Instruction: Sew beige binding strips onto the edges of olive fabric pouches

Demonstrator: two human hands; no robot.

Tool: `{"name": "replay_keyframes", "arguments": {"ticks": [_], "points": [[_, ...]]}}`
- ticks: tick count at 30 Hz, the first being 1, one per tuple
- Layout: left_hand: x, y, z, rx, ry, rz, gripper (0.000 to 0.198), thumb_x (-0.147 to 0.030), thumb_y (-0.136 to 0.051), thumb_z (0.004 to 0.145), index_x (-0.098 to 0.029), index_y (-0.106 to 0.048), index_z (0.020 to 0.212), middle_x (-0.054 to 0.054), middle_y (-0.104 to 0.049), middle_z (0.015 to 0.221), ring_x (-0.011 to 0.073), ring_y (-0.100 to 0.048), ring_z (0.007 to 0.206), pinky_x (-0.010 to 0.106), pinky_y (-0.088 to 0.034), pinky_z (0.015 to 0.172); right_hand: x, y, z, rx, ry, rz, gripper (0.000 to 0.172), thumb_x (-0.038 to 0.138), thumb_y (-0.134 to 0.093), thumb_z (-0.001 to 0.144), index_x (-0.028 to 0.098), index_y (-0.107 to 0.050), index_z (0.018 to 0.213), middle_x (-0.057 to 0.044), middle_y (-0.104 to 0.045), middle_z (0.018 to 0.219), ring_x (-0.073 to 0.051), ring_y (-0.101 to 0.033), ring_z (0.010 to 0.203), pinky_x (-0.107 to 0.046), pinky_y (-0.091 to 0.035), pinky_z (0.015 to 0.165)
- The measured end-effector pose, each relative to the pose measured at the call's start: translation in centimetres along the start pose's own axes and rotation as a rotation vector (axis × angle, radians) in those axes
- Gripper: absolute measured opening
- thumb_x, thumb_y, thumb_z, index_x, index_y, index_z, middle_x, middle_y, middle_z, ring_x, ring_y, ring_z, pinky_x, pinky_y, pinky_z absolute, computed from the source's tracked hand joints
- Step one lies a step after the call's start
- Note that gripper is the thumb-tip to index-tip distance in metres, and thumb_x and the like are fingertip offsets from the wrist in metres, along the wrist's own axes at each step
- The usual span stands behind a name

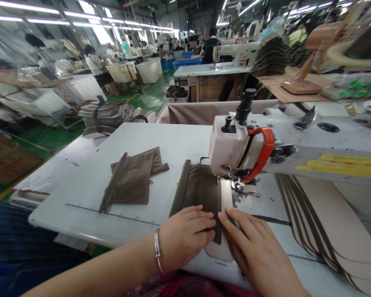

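A dark olive fabric panel [200, 187] lies on a pale beige piece [226, 196], its right edge under the needle area of the sewing machine [231, 144]. My left hand [188, 231] rests flat on the panel's near part, fingers stretched toward the right edge. Beside it my right hand [253, 243] lies with extended fingers along the beige strip, the fingertips at the panel's edge. Neither hand grips anything that I can see. To the left, two similar olive pieces [130, 181] overlap on the white table, with a small brass-coloured fitting at one edge.
Right of the needle, a fanned stack of beige panels [324, 214] lies under the machine arm. Bundled pieces [106, 113] sit beyond the table's left edge. A blue crate [27, 251] stands at the lower left. Behind are a peach-coloured fan [307, 70] and people at other machines.
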State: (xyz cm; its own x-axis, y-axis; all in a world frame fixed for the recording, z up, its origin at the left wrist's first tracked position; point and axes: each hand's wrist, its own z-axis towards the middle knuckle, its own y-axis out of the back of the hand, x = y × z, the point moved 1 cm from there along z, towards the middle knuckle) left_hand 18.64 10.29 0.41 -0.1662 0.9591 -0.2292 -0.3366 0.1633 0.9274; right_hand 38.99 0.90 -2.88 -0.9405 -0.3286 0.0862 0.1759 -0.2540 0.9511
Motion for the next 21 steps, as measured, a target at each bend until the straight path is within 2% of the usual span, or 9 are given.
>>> {"name": "replay_keyframes", "arguments": {"ticks": [6, 17, 21], "points": [[1.0, -0.4, 0.7, -0.022, -0.033, 0.061, 0.02, -0.018, -0.046, 0.097, -0.017, -0.06, 0.11, 0.002, -0.066, 0.114, 0.0147, -0.051, 0.121, 0.035, -0.032, 0.114, 0.0, -0.2, 0.0, -0.001, -0.009, 0.007, 0.053, 0.019, -0.049, 0.09, 0.022, -0.038, 0.142, -0.007, -0.045, 0.138, -0.024, -0.04, 0.123, -0.04, -0.037, 0.098], [2.9, -0.4, 2.5, -0.026, -0.089, 0.098, 0.024, -0.019, -0.04, 0.098, -0.015, -0.061, 0.108, 0.004, -0.065, 0.119, 0.0146, -0.054, 0.118, 0.033, -0.04, 0.108, 0.0, -0.2, 0.3, -0.015, -0.041, 0.05, 0.051, 0.017, -0.05, 0.09, 0.022, -0.041, 0.139, -0.008, -0.049, 0.133, -0.024, -0.044, 0.118, -0.04, -0.038, 0.095], [4.0, -0.9, 2.9, -0.008, -0.085, 0.114, 0.023, -0.019, -0.043, 0.097, -0.015, -0.061, 0.112, 0.003, -0.064, 0.12, 0.014, -0.053, 0.12, 0.032, -0.039, 0.109, 0.1, 0.0, 0.5, -0.057, -0.046, 0.074, 0.044, 0.019, -0.047, 0.091, 0.021, -0.047, 0.135, -0.007, -0.05, 0.132, -0.024, -0.044, 0.118, -0.039, -0.037, 0.095]]}}
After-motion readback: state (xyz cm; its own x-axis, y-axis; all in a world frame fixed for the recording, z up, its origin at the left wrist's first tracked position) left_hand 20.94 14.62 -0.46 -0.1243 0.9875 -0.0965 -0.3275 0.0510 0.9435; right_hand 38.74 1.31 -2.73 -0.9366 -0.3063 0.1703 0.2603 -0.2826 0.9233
